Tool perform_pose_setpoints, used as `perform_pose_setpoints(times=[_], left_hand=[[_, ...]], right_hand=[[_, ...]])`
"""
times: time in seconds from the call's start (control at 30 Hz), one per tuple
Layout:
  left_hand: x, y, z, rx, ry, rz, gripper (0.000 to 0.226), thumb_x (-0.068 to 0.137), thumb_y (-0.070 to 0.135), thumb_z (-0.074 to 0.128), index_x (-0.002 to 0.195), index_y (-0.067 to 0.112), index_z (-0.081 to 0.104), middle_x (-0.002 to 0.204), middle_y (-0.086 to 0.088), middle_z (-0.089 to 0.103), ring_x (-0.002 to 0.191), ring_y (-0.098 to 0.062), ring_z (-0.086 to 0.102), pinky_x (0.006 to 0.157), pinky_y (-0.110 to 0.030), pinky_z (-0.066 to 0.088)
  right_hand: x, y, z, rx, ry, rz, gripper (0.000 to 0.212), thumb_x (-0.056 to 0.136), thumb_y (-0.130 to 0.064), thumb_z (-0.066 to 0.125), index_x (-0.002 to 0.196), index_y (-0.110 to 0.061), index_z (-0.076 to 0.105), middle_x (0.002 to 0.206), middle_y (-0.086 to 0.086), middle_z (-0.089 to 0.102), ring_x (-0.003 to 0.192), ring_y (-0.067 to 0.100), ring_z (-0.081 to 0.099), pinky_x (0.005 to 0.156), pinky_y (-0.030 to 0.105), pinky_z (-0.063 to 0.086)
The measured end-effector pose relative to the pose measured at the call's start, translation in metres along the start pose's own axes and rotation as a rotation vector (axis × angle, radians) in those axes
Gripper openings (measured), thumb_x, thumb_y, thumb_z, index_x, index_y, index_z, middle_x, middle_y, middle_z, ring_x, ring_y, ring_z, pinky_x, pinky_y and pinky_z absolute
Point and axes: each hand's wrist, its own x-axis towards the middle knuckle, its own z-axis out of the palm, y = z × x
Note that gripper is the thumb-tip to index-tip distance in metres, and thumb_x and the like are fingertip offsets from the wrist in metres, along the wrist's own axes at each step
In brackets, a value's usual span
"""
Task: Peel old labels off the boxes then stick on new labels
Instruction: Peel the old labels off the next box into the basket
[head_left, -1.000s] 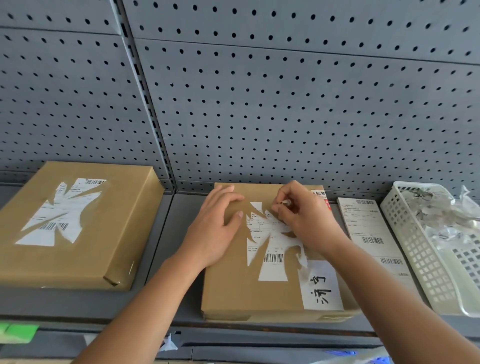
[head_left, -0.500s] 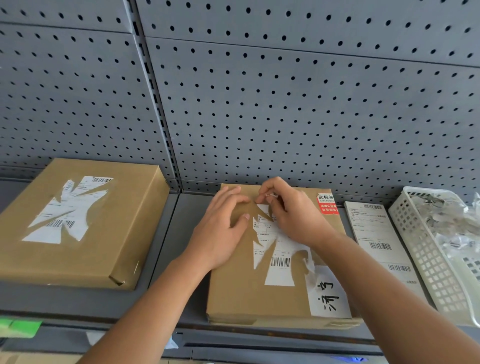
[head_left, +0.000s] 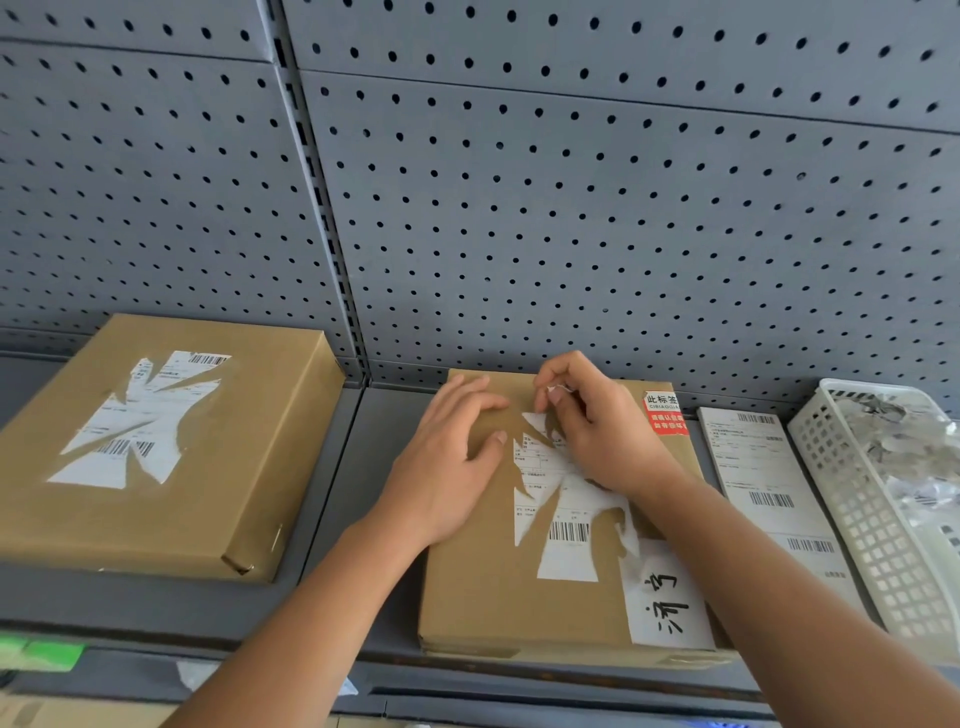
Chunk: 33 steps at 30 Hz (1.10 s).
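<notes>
A flat brown box (head_left: 483, 587) lies in the middle of the grey shelf, bearing a torn white old label (head_left: 563, 519) with a barcode, a white handwritten sticker and a red sticker at its far right corner. My left hand (head_left: 447, 467) lies flat on the box's left part, fingers straight. My right hand (head_left: 597, 436) pinches a small torn strip of the label near the box's far edge. A second brown box (head_left: 249, 467) with a torn label (head_left: 140, 421) lies at the left. A sheet of new labels (head_left: 763, 483) lies right of the middle box.
A white plastic basket (head_left: 878, 535) with crumpled label scraps stands at the far right. A grey pegboard wall (head_left: 571, 208) rises right behind the boxes. A green tag (head_left: 41, 652) sits on the shelf's front edge at the left.
My right hand has moved up and away along the box, pulling a strip of label toward the far edge. The left hand has stayed flat on the box.
</notes>
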Motion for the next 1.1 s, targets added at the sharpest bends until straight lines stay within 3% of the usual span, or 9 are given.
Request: perform_pose_setpoints(times=[0.13,0.27,0.43,0.63,0.8,1.1], left_hand=[[0.000,-0.001,0.000,0.002,0.000,-0.002,0.032,0.102,0.037,0.052,0.133,0.041,0.052,0.157,0.032,0.026,0.146,0.016,0.001,0.113,-0.033,0.022],[0.000,0.001,0.000,0.002,-0.004,0.001,0.032,0.102,0.038,0.052,0.134,0.041,0.052,0.156,0.032,0.026,0.146,0.016,0.000,0.112,-0.031,0.021],[0.000,0.001,-0.001,0.008,-0.007,-0.002,0.032,0.102,0.038,0.051,0.134,0.040,0.051,0.157,0.031,0.025,0.146,0.016,-0.001,0.114,-0.032,0.020],[0.000,0.002,-0.001,-0.002,-0.010,-0.007,0.031,0.102,0.038,0.051,0.133,0.042,0.051,0.156,0.032,0.025,0.146,0.017,-0.001,0.114,-0.033,0.021],[0.000,0.001,0.000,0.000,-0.008,-0.008,0.032,0.102,0.039,0.051,0.134,0.041,0.051,0.157,0.031,0.026,0.146,0.016,0.000,0.115,-0.035,0.022],[-0.001,0.001,-0.001,0.003,-0.003,0.003,0.031,0.102,0.039,0.051,0.133,0.043,0.051,0.155,0.033,0.026,0.146,0.016,0.002,0.115,-0.034,0.021]], right_hand=[[0.001,-0.001,0.005,-0.140,-0.059,-0.020,0.024,0.099,-0.004,0.044,0.107,-0.025,0.052,0.089,-0.016,0.066,0.067,0.006,0.055,0.069,0.039,0.050],[-0.001,0.000,0.002,-0.070,-0.038,0.000,0.026,0.098,-0.001,0.042,0.101,-0.025,0.052,0.080,-0.011,0.063,0.065,0.008,0.054,0.065,0.031,0.045],[0.000,-0.002,0.003,-0.056,-0.068,-0.001,0.025,0.100,-0.003,0.043,0.105,-0.026,0.053,0.091,-0.013,0.067,0.065,0.007,0.055,0.069,0.033,0.048],[-0.001,-0.003,-0.001,0.026,-0.034,0.032,0.025,0.100,-0.001,0.043,0.099,-0.024,0.053,0.080,-0.008,0.063,0.062,0.008,0.051,0.063,0.026,0.042],[-0.002,-0.004,0.000,0.018,-0.050,0.017,0.024,0.101,-0.005,0.045,0.105,-0.028,0.053,0.095,-0.011,0.067,0.068,0.009,0.055,0.068,0.031,0.048],[-0.010,-0.005,-0.009,0.026,-0.065,0.010,0.022,0.096,0.002,0.048,0.100,-0.018,0.057,0.083,-0.006,0.066,0.063,0.006,0.054,0.061,0.012,0.039]])
